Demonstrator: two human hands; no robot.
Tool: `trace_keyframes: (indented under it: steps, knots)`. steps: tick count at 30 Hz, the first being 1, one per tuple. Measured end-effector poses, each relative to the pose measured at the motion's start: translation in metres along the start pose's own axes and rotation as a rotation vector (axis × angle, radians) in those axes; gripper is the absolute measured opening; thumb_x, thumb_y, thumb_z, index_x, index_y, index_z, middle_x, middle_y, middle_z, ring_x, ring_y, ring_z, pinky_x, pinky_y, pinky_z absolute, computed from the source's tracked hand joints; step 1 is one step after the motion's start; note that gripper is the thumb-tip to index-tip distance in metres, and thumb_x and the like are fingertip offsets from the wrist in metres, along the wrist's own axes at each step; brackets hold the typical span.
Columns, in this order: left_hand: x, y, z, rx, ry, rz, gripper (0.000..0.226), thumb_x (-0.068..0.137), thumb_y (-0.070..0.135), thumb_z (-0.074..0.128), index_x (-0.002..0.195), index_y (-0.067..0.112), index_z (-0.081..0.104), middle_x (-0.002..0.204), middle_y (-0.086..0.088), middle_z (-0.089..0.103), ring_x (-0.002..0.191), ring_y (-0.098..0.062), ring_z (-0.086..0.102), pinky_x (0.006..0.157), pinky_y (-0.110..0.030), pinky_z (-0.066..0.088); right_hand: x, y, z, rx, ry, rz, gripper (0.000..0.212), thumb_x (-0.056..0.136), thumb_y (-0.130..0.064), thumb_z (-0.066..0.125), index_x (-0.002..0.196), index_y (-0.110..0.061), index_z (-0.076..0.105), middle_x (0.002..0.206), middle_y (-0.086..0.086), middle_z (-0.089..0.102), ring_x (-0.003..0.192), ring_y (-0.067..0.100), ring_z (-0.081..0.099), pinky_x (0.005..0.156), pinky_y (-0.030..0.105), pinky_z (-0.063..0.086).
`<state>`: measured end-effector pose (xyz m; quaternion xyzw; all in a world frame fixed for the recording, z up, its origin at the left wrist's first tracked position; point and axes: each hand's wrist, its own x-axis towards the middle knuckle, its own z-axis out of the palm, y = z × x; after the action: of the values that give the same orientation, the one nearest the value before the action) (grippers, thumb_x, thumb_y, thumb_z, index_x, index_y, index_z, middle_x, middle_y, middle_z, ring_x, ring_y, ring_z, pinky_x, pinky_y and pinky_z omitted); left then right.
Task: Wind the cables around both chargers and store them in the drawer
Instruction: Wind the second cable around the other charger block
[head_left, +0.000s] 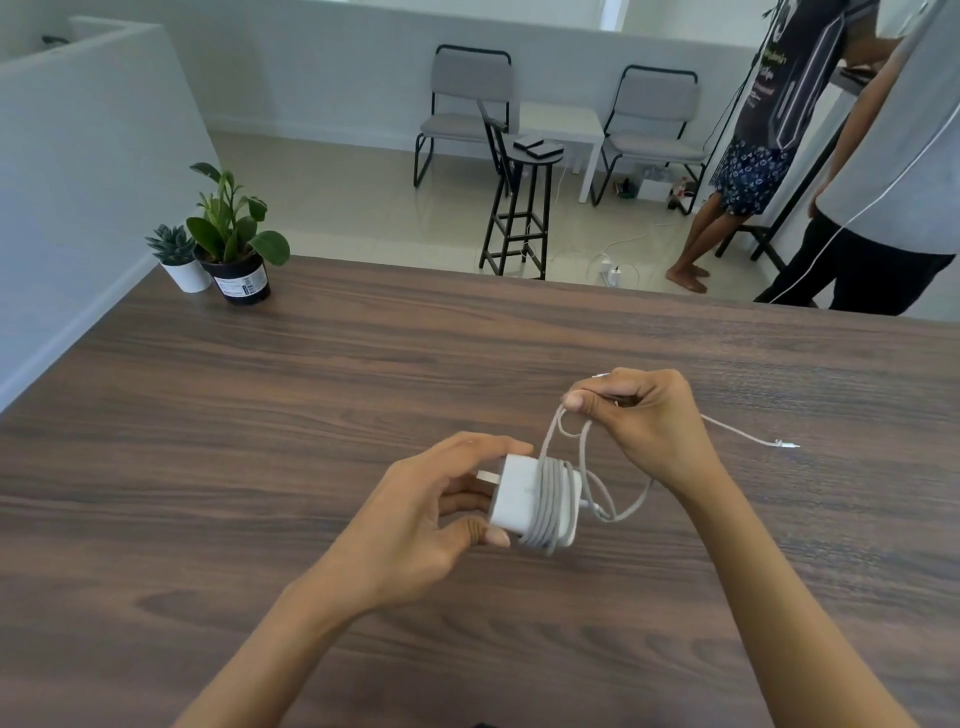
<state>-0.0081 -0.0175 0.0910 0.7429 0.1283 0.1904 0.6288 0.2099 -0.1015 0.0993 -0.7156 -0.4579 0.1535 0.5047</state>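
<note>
My left hand (441, 514) grips the charger (524, 499) above the table (260, 415), prongs pointing left, long axis left-right. Several cable (550, 501) turns already sit round its right end. My right hand (644, 415) pinches a loop just beyond the charger; the tail trails right. Second charger and drawer unseen; storing remains.

Wood table (260, 415) — two potted plants (228, 234), cable end (748, 434).
</note>
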Motion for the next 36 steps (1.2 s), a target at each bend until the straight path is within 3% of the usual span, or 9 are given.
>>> trace_keyframes:
  steps: [3, 7, 11, 15, 17, 19, 25, 33, 36]
  knots:
    - [-0.006, 0.006, -0.011, 0.006, -0.04, -0.03, 0.061, 0.07, -0.021, 0.067, 0.118, 0.015, 0.06, 0.115, 0.003, 0.06, 0.096, -0.021, 0.066, 0.081, -0.024, 0.053, -0.009, 0.0, -0.002, 0.047, -0.035, 0.027, 0.014, 0.067, -0.034, 0.072, 0.076, -0.023, 0.076, 0.075, 0.002, 0.075, 0.076, 0.012, 0.07, 0.074, 0.027, 0.056]
    - [-0.012, 0.013, -0.011, 0.052, -0.16, -0.082, 0.062, 0.068, -0.021, 0.068, 0.117, 0.017, 0.061, 0.113, 0.012, 0.059, 0.096, -0.017, 0.066, 0.082, -0.028, 0.055, -0.023, -0.004, -0.003, 0.033, -0.091, 0.039, 0.01, 0.063, -0.033, 0.073, 0.07, -0.026, 0.076, 0.071, -0.008, 0.074, 0.067, 0.0, 0.065, 0.065, 0.013, 0.048]
    - [-0.009, 0.013, -0.011, 0.117, -0.182, -0.088, 0.062, 0.069, -0.019, 0.067, 0.118, 0.018, 0.06, 0.114, 0.014, 0.058, 0.097, -0.016, 0.066, 0.082, -0.029, 0.056, -0.035, -0.001, -0.015, -0.157, -0.046, 0.008, 0.003, 0.063, -0.043, 0.073, 0.066, -0.042, 0.073, 0.064, -0.019, 0.068, 0.056, 0.007, 0.056, 0.058, 0.02, 0.042]
    - [-0.005, 0.012, -0.009, 0.149, -0.233, -0.097, 0.061, 0.07, -0.017, 0.068, 0.119, 0.017, 0.06, 0.117, 0.012, 0.058, 0.096, -0.014, 0.065, 0.082, -0.028, 0.055, -0.04, -0.003, -0.023, -0.3, 0.011, -0.06, 0.015, 0.067, -0.034, 0.078, 0.068, -0.046, 0.07, 0.058, -0.025, 0.059, 0.053, 0.005, 0.046, 0.052, 0.01, 0.031]
    - [-0.004, 0.012, -0.009, 0.161, -0.264, -0.101, 0.061, 0.07, -0.017, 0.068, 0.12, 0.018, 0.059, 0.118, 0.011, 0.058, 0.095, -0.015, 0.065, 0.082, -0.028, 0.055, -0.041, -0.003, -0.022, -0.337, 0.013, -0.054, 0.006, 0.066, -0.043, 0.075, 0.068, -0.046, 0.07, 0.06, -0.022, 0.058, 0.055, 0.008, 0.048, 0.052, 0.011, 0.031]
    - [-0.004, 0.014, -0.011, 0.188, -0.289, -0.103, 0.058, 0.072, -0.015, 0.069, 0.12, 0.017, 0.059, 0.118, 0.01, 0.059, 0.096, -0.016, 0.065, 0.083, -0.03, 0.055, -0.042, -0.001, -0.024, -0.392, -0.007, -0.063, 0.013, 0.064, -0.054, 0.069, 0.069, -0.043, 0.073, 0.063, -0.016, 0.058, 0.057, 0.009, 0.05, 0.053, 0.017, 0.033]
    - [-0.01, 0.014, -0.024, 0.23, -0.35, -0.134, 0.054, 0.075, -0.013, 0.068, 0.119, 0.017, 0.06, 0.115, 0.008, 0.061, 0.098, -0.016, 0.065, 0.083, -0.031, 0.055, -0.041, -0.001, -0.023, -0.548, -0.064, -0.08, 0.012, 0.065, -0.053, 0.074, 0.075, -0.048, 0.07, 0.058, -0.009, 0.057, 0.059, 0.007, 0.053, 0.055, 0.024, 0.034]
    - [-0.009, 0.018, -0.021, -0.046, -0.197, -0.11, 0.055, 0.074, -0.016, 0.068, 0.121, 0.011, 0.059, 0.118, -0.003, 0.061, 0.101, -0.027, 0.063, 0.083, -0.03, 0.054, -0.039, 0.008, 0.013, -0.22, 0.131, -0.034, 0.011, 0.066, -0.051, 0.069, 0.074, -0.044, 0.071, 0.053, -0.006, 0.056, 0.051, 0.006, 0.046, 0.055, 0.022, 0.036]
    - [-0.002, 0.021, -0.021, -0.078, -0.09, -0.028, 0.055, 0.072, -0.008, 0.072, 0.122, 0.012, 0.058, 0.12, -0.005, 0.062, 0.105, -0.024, 0.063, 0.086, -0.028, 0.052, -0.041, 0.013, 0.028, -0.101, 0.17, -0.008, 0.01, 0.07, -0.034, 0.077, 0.076, -0.041, 0.073, 0.055, 0.0, 0.06, 0.051, 0.003, 0.045, 0.054, 0.025, 0.038]
